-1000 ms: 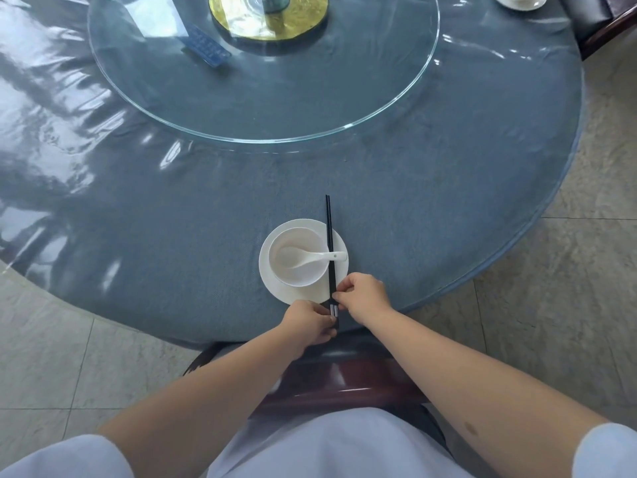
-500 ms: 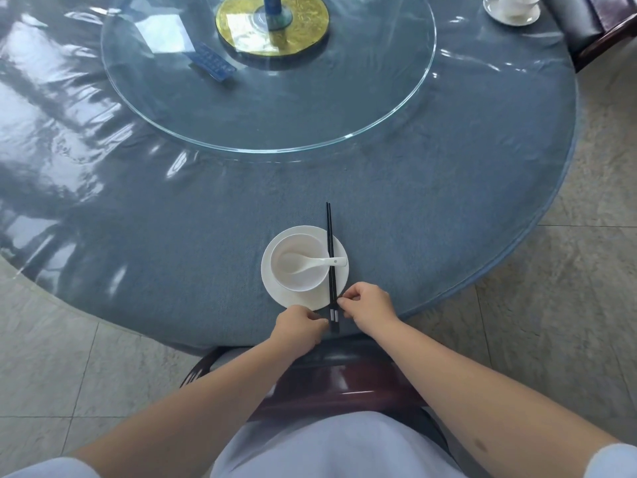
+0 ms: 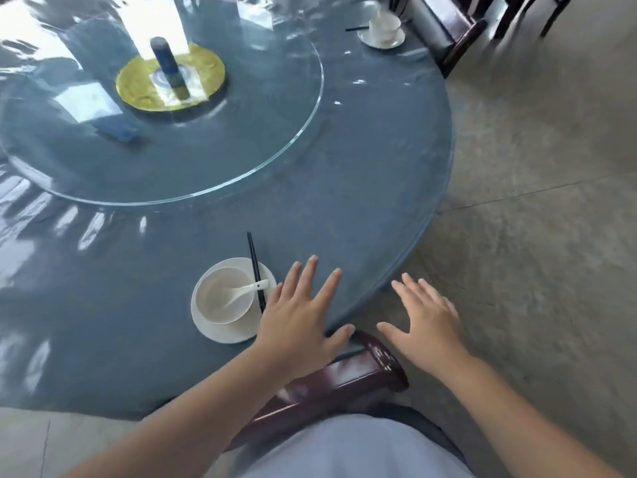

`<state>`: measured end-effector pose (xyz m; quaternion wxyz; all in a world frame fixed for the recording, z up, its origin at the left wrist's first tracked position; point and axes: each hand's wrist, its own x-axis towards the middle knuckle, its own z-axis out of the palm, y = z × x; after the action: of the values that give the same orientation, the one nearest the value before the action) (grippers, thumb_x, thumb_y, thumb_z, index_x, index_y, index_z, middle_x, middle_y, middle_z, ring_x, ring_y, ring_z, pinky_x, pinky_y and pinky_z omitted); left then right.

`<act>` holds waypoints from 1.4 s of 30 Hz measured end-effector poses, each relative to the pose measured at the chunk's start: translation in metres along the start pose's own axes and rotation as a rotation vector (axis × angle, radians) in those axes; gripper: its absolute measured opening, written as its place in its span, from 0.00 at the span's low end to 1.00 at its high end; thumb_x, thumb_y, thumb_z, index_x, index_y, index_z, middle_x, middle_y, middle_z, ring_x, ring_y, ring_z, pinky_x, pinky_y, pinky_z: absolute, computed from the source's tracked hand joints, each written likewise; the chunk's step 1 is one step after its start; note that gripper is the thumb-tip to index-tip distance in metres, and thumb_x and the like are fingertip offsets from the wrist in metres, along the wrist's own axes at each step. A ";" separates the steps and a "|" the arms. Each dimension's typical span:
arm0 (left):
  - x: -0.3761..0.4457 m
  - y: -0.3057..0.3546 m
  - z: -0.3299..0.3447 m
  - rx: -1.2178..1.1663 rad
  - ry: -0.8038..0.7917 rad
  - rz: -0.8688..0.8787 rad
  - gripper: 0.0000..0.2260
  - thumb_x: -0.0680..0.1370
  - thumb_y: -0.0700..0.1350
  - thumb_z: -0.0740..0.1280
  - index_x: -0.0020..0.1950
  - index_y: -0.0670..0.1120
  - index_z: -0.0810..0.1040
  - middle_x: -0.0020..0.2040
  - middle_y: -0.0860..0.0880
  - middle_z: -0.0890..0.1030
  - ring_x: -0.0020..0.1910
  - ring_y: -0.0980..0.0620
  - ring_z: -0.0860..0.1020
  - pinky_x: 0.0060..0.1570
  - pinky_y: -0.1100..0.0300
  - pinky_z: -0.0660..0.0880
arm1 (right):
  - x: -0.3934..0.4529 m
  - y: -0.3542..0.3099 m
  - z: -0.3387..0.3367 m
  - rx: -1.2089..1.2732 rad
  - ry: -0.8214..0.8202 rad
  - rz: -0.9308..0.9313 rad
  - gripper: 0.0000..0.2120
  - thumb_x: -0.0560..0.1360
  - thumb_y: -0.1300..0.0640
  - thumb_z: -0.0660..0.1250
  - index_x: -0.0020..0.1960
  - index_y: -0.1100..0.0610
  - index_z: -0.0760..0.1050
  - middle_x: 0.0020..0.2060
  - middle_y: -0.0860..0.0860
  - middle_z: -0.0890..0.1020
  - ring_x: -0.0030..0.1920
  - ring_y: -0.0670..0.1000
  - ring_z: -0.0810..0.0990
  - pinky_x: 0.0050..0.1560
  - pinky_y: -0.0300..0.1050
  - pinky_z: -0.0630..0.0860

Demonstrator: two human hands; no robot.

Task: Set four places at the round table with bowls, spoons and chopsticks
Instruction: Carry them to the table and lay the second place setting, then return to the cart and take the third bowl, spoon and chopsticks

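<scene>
Resting on a white round saucer near the edge of the round blue-covered table, a white ceramic bowl holds a white spoon; black chopsticks lie across the saucer's right side; left hand and right hand hover, fingers spread, gripping nothing.

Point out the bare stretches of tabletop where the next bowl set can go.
Free: the table's rim band between the near plate and the far cup set, outside the glass turntable. Also left of the near plate. Crowded: around the chopsticks, beside the left hand.
</scene>
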<state>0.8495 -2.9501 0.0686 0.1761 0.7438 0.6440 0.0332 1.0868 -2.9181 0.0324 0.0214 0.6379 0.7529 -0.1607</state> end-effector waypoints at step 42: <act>0.550 0.399 0.038 0.241 -0.172 0.366 0.41 0.70 0.72 0.49 0.78 0.60 0.36 0.80 0.47 0.34 0.78 0.41 0.36 0.75 0.40 0.45 | 0.254 0.513 -0.192 -0.010 -0.108 0.440 0.53 0.59 0.17 0.42 0.77 0.41 0.35 0.77 0.48 0.32 0.78 0.56 0.38 0.72 0.64 0.50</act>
<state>1.3299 -2.4680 0.0568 0.1312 0.8640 0.4802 -0.0759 1.5685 -2.5548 0.0436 0.0994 0.7770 0.5942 -0.1823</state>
